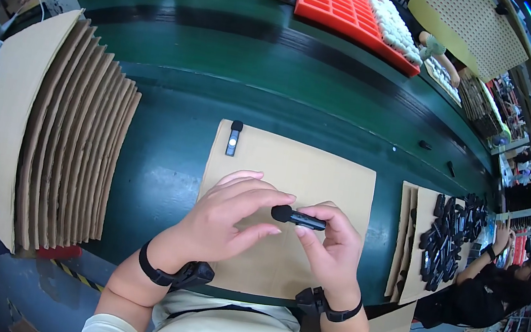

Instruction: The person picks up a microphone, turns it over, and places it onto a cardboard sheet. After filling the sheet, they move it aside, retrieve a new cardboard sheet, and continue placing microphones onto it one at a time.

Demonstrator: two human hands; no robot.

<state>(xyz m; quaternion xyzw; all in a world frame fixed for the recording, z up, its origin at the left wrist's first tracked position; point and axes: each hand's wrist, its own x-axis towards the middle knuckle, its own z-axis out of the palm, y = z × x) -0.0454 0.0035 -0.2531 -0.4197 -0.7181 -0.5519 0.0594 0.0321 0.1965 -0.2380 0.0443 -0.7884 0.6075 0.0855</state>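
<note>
My right hand (332,240) pinches a small black clip-on microphone (307,220) between thumb and fingers, its round foam tip pointing left. My left hand (231,215) is held just left of that tip, thumb and fingers apart, with nothing seen in it. I cannot tell whether its index fingertip touches the foam. Both hands are over a flat brown cardboard sheet (320,160). A second black microphone (233,139), with a foam tip and a small light-coloured round spot, lies at the sheet's far left corner.
Many cardboard sheets (72,139) stand stacked at left on the green bench (172,105). A pile of black microphones (448,243) lies on cardboard at right, with two loose black pieces (425,145) beyond. A red compartment tray (342,7) sits at the back. Another person (499,287) is at far right.
</note>
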